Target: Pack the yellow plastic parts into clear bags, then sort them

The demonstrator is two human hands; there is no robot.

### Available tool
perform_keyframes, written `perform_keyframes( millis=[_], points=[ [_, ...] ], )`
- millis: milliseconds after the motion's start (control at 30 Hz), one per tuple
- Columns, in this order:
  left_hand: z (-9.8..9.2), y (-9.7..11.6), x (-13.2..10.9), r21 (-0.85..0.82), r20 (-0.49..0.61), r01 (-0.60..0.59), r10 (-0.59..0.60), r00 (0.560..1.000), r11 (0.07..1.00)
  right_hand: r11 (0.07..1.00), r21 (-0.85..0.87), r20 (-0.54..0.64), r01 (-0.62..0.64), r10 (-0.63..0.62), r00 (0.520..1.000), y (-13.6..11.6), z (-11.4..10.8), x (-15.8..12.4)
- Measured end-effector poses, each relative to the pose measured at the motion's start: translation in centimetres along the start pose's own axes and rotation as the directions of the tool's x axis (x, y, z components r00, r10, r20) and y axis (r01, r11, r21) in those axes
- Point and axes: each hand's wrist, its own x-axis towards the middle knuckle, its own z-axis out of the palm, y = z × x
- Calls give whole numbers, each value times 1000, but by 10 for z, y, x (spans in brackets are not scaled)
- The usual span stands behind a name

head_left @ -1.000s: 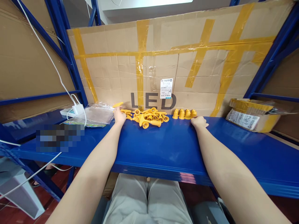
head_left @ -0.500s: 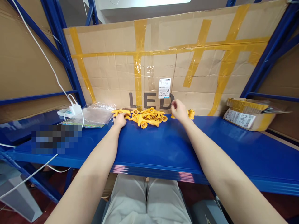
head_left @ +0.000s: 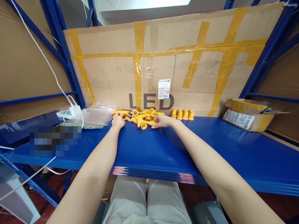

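Observation:
A heap of yellow plastic pieces (head_left: 141, 119) lies near the back of the blue shelf; several have round cup ends with a metallic inside. At its left end my left hand (head_left: 118, 121) rests with curled fingers on a yellow curved piece (head_left: 121, 111), though the fingertips are partly hidden. My right hand (head_left: 161, 121) reaches in from the right, thumb and fingers closed round the end of a yellow cup-ended piece (head_left: 152, 123) in the heap. Right of that hand, several yellow bell-shaped pieces (head_left: 182, 114) stand upright in a row.
Behind the heap stands a large taped cardboard sheet (head_left: 112, 77). An opened small carton (head_left: 247, 115) sits at the right. To the left are clear plastic bags (head_left: 98, 115) and a white power strip with a charger (head_left: 74, 110). The blue shelf (head_left: 149, 149) has a front lip.
My right hand has moved left from the standing row to the heap, leaving the whole row visible. My left hand stays at the heap's left end, barely shifted.

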Motion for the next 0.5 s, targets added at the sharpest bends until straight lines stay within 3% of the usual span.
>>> perform_keyframes(
  millis=[133, 300, 400, 500],
  points=[
    [-1, 0, 1, -83, -42, 51, -55, 998, 995, 993, -111, 21, -37, 39, 999, -5, 2, 0],
    [-12, 7, 3, -247, -137, 158, -196, 971, 956, 994, -108, 23, 5, -2, 1000, -8, 2, -2],
    [-22, 19, 1, -316, -281, 32, -126, 952, 948, 996, -77, -45, 35, -38, 998, -8, 2, -1],
    [-32, 40, -11, -330, -348, -253, 132, 928, 910, 996, -76, -171, 54, -66, 983, -8, 2, 0]
  ],
)
